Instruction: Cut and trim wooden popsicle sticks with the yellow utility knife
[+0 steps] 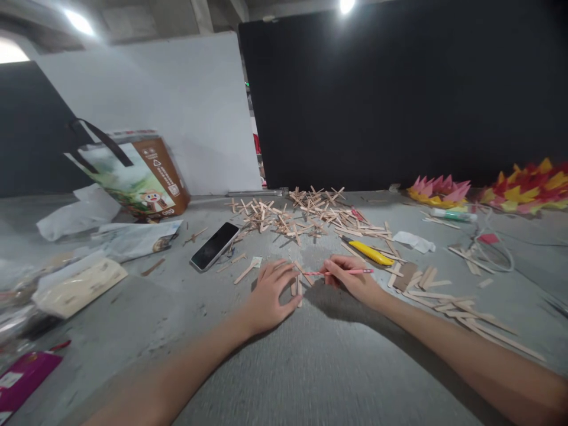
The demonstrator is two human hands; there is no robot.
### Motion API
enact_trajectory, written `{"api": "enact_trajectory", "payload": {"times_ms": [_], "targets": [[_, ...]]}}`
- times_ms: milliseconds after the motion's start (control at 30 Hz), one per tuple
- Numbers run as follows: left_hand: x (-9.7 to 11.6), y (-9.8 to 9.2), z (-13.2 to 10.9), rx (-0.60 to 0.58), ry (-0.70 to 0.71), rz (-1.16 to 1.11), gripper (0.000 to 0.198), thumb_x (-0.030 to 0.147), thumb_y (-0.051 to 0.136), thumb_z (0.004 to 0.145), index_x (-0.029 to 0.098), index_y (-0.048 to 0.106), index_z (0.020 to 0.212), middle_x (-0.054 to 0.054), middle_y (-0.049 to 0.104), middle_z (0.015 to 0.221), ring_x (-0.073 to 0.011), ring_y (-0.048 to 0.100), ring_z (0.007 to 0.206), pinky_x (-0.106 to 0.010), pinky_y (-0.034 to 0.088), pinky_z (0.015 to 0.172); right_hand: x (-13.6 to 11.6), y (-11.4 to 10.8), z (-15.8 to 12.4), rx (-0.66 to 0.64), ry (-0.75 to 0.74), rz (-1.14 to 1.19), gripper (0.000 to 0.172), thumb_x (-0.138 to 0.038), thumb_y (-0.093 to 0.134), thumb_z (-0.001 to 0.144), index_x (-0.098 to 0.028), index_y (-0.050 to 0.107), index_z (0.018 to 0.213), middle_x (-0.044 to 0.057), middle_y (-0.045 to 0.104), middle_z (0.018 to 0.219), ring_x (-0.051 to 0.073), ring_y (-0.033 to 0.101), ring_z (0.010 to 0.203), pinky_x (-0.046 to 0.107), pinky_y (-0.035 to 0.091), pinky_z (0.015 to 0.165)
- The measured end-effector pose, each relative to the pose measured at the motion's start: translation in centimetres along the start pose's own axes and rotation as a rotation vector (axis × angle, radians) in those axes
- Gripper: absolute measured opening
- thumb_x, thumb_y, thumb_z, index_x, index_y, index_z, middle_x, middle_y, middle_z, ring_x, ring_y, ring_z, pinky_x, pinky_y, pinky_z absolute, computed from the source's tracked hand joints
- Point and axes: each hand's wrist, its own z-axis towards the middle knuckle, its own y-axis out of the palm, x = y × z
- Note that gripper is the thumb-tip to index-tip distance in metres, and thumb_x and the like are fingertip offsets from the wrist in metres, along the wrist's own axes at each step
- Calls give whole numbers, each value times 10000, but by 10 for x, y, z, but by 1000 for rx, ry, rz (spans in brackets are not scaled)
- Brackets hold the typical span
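My right hand (348, 277) is closed around a pink pencil (361, 271), whose tip points left at a few wooden craft sticks (304, 273) on the table in front of me. My left hand (274, 299) lies at the left of these sticks, fingers stretched out and thumb apart. Its fingertips and thumb touch the sticks, which partly hide under the hand. Just beyond both hands spreads a heap of craft sticks (293, 228), many joined into crosses and stars. A yellow utility knife (370, 252) rests beyond my right hand.
A phone (216, 246) lies left of the heap. More loose sticks (448, 302) are scattered at the right. Paper flame-like crafts (528, 189) and a glue tube (453, 215) sit at the back right. A printed bag (137, 177) and plastic packets (80, 284) occupy the left.
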Motion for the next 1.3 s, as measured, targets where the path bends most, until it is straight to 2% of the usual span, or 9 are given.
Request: {"api": "enact_trajectory", "payload": {"times_ms": [133,267,367,500,667,900,1000,1100,1300], "targets": [[3,-3,0,-83,15,45,470,449,670,965,252,664,1392,-89,554,1570,-327,403,1507,-554,342,1242,3,0,2,-53,-3,10,471,-602,549,1024,-180,742,941,29,684,721,141,592,593,256,446,557],[2,-3,1,-105,0,57,475,467,656,971,258,666,1398,-83,543,1583,-334,404,1501,-562,342,1236,7,0,3,-112,-4,36,457,-587,533,1036,-183,742,988,43,707,774,149,618,631,259,459,578],[2,-2,1,-108,-17,40,548,486,662,965,258,612,1461,-88,544,1582,-334,403,1503,-564,331,1243,9,1,3,-128,-1,37,435,-574,548,1035,-189,750,1009,46,714,797,150,624,646,261,463,588],[2,-1,1,-97,-65,-3,627,498,657,963,217,545,1512,-106,562,1560,-326,393,1511,-544,311,1262,11,1,3,-94,13,27,423,-569,562,1028,-194,757,1004,50,720,801,155,623,640,268,468,586],[4,-4,0,-139,-94,-4,731,545,701,917,197,523,1535,-115,528,1594,-347,366,1523,-556,292,1269,10,-1,3,-40,18,42,420,-555,558,1032,-190,761,990,51,721,788,156,619,632,266,460,575],[4,-4,0,-145,-31,38,633,567,666,941,269,590,1495,-86,499,1620,-362,365,1520,-595,287,1252,6,-2,-1,-148,28,55,415,-554,554,1037,-195,761,1050,50,725,824,162,630,669,275,482,623],[2,-3,0,-144,-44,12,709,585,700,910,237,565,1513,-106,513,1606,-370,373,1513,-591,298,1246,7,-2,-1,-176,28,25,419,-560,545,1038,-200,758,1069,51,730,848,168,638,679,285,489,641],[0,-1,0,-135,-65,-9,835,620,717,886,213,482,1577,-124,508,1610,-373,370,1517,-584,291,1253,8,-2,0,-154,30,4,420,-557,545,1037,-197,760,1057,52,729,847,168,634,675,285,486,639],[-1,-1,0,-149,-61,-2,771,681,657,910,230,548,1527,-105,490,1628,-369,355,1528,-583,270,1260,3,0,1,-89,39,6,423,-550,561,1026,-183,769,1016,50,718,793,161,621,641,276,466,593]]}}
